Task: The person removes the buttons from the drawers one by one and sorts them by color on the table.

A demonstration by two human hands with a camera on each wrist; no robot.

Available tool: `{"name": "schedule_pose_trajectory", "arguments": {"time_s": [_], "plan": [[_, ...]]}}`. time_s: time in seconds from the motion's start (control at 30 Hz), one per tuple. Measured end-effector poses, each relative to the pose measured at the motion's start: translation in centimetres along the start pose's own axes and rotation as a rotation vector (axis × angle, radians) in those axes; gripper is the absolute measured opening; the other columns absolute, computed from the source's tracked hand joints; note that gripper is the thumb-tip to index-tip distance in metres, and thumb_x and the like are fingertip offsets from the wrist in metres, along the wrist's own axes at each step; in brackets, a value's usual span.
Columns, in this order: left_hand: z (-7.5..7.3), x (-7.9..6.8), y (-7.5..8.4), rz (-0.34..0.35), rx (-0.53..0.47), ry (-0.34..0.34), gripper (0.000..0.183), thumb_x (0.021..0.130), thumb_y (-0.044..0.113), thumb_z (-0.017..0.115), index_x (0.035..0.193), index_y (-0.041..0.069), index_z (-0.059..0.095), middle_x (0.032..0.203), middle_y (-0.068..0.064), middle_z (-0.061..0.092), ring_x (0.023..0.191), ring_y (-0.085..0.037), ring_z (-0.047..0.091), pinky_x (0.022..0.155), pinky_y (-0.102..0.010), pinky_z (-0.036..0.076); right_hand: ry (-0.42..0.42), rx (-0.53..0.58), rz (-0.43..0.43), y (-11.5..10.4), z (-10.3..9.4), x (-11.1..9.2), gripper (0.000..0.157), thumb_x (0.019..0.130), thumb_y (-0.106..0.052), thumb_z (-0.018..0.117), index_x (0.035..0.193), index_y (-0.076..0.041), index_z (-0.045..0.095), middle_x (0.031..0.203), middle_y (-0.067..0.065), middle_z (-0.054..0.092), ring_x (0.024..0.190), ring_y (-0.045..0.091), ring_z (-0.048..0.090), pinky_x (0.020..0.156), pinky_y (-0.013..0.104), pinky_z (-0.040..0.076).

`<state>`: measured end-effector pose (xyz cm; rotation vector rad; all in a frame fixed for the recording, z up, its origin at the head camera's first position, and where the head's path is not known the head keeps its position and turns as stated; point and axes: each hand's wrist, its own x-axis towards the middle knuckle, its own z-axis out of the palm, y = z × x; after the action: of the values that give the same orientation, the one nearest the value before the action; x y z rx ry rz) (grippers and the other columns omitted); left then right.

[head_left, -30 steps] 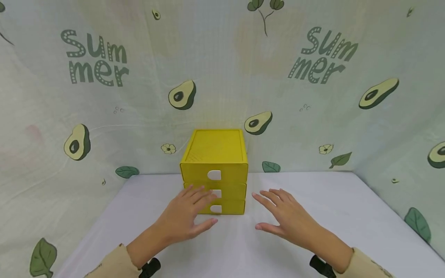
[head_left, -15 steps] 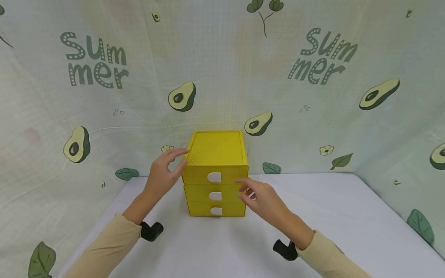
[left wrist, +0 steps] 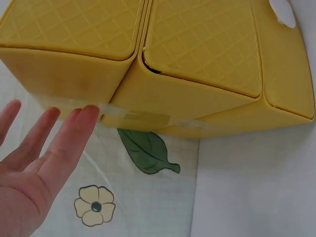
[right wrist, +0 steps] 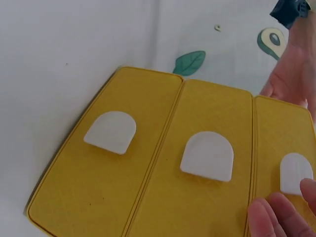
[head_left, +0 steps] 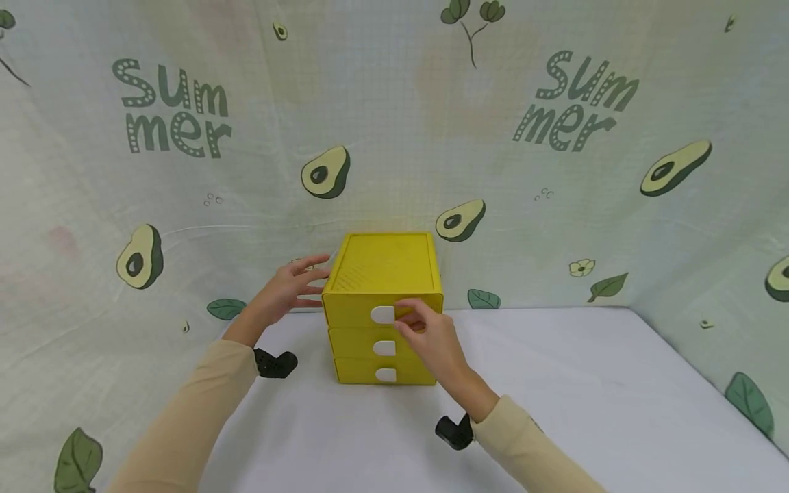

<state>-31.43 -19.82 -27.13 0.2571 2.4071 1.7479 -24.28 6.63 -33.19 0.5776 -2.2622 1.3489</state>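
A yellow three-drawer box (head_left: 390,263) stands on the white table, each drawer front bearing a white tab handle. My left hand (head_left: 285,291) is at the box's left side, fingers spread toward its wall. In the left wrist view, the fingertips (left wrist: 89,112) overlap the lower edge of that yellow side. At the top drawer, my right hand (head_left: 431,335) has its bent index finger and thumb at the right edge of the white handle (head_left: 382,315). The right wrist view shows one fingertip (right wrist: 309,188) overlapping a corner of that handle, the other fingers lower and apart from it.
The white table (head_left: 555,383) spreads out on both sides of the box. Right behind it hangs a pale cloth (head_left: 394,103) printed with avocados, leaves and lettering. Black wrist cameras (head_left: 455,433) are strapped below both hands.
Both hands were spread in front of the box. The left has moved up and left to the box's side; the right has come up and left to the top drawer's handle.
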Motion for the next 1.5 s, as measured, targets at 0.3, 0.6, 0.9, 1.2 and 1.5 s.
{"name": "schedule_pose_trajectory", "arguments": {"time_s": [0.3, 0.6, 0.9, 1.2, 1.5], "plan": [[0.2, 0.5, -0.3, -0.059, -0.044, -0.057, 0.060, 0.091, 0.033, 0.058, 0.145, 0.022, 0.033, 0.147, -0.012, 0.032, 0.121, -0.040, 0.048, 0.090, -0.046, 0.051, 0.038, -0.034, 0.002, -0.2, 0.8, 0.2, 0.023, 0.083, -0.013, 0.069, 0.105, -0.012, 0.063, 0.078, 0.003, 0.070, 0.067, 0.012, 0.064, 0.061, 0.017, 0.052], [0.1, 0.5, -0.6, -0.061, -0.019, -0.060, 0.062, 0.091, 0.035, 0.058, 0.146, 0.024, 0.031, 0.145, -0.014, 0.036, 0.120, -0.039, 0.049, 0.090, -0.046, 0.051, 0.059, -0.072, -0.015, -0.3, 1.1, 0.7, 0.015, 0.084, -0.014, 0.068, 0.098, -0.013, 0.064, 0.070, 0.002, 0.068, 0.060, 0.009, 0.061, 0.053, 0.017, 0.049], [0.0, 0.4, -0.6, -0.061, -0.026, -0.060, 0.064, 0.090, 0.036, 0.059, 0.146, 0.025, 0.031, 0.145, -0.015, 0.036, 0.119, -0.038, 0.050, 0.091, -0.046, 0.050, 0.039, -0.072, -0.001, -0.5, 1.0, 0.9, 0.013, 0.084, -0.013, 0.068, 0.097, -0.013, 0.064, 0.071, 0.004, 0.068, 0.055, 0.007, 0.059, 0.051, 0.017, 0.049], [0.3, 0.3, -0.4, -0.061, -0.030, -0.052, 0.063, 0.090, 0.036, 0.058, 0.146, 0.026, 0.030, 0.145, -0.014, 0.037, 0.118, -0.037, 0.052, 0.092, -0.047, 0.049, 0.027, -0.078, 0.012, -0.7, 0.9, 0.8, 0.013, 0.084, -0.013, 0.068, 0.097, -0.013, 0.064, 0.070, 0.004, 0.068, 0.052, 0.006, 0.056, 0.048, 0.018, 0.047], [0.4, 0.5, -0.7, -0.056, -0.007, -0.041, 0.063, 0.091, 0.038, 0.057, 0.146, 0.028, 0.030, 0.145, -0.014, 0.039, 0.118, -0.036, 0.052, 0.092, -0.046, 0.050, 0.010, -0.072, 0.019, -0.9, 0.7, 0.3, 0.013, 0.084, -0.014, 0.068, 0.097, -0.013, 0.064, 0.069, 0.005, 0.068, 0.051, 0.006, 0.053, 0.046, 0.018, 0.045]]}}
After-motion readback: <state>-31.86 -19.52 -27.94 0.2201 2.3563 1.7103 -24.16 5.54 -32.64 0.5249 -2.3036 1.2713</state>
